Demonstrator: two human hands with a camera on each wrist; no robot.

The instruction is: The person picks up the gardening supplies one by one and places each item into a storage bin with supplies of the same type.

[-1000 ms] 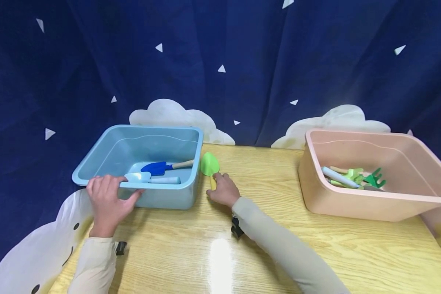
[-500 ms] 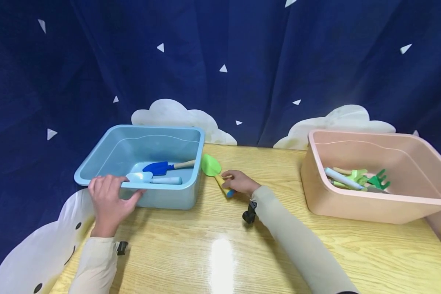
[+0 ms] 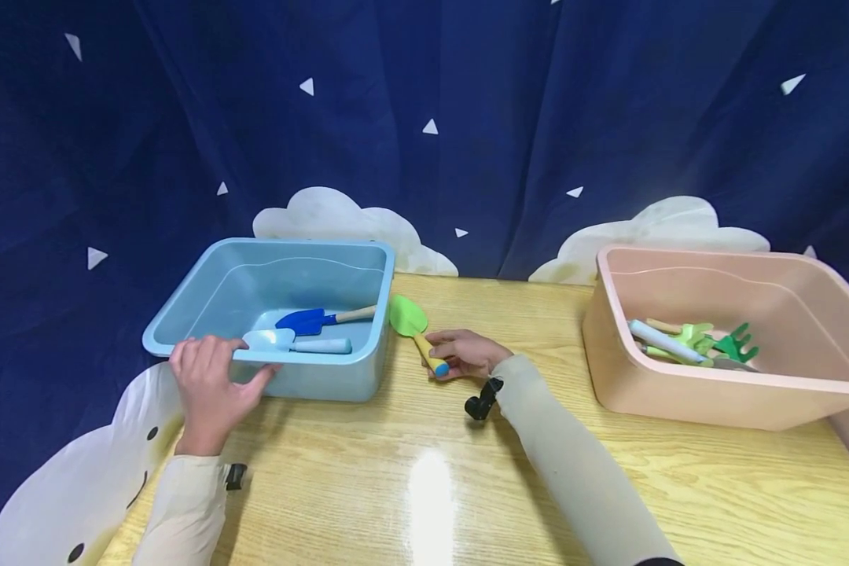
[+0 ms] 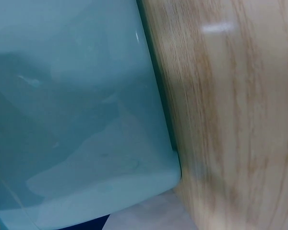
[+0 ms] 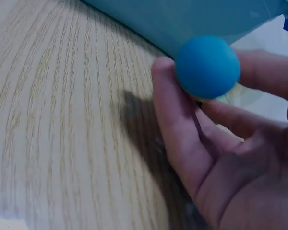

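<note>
My left hand (image 3: 208, 385) grips the near left rim of the light-blue bin (image 3: 325, 377), fingers over the edge and thumb against the outer wall. A toy trowel (image 3: 409, 316) with a light-green blade and a yellow, blue-ended handle is just right of that bin. My right hand (image 3: 470, 354) holds the handle between its fingers. In the right wrist view the round blue handle end (image 5: 207, 67) sits between the digits and hides most of the handle. The left wrist view shows the bin's wall (image 4: 81, 105) and hardly any of the hand.
Inside the blue bin lie a dark-blue trowel (image 3: 303, 321) and a light-blue scoop (image 3: 321, 346). At the right stands a pink bin (image 3: 693, 401) with several small garden tools, among them a green rake (image 3: 736, 344). A navy curtain (image 3: 467, 118) hangs behind the wooden table (image 3: 339, 479).
The right hand has shifted right and its hold has turned, fingers now lower beneath the handle. The trowel's handle has swung to the right, showing its blue end. The left hand stays at the rim.
</note>
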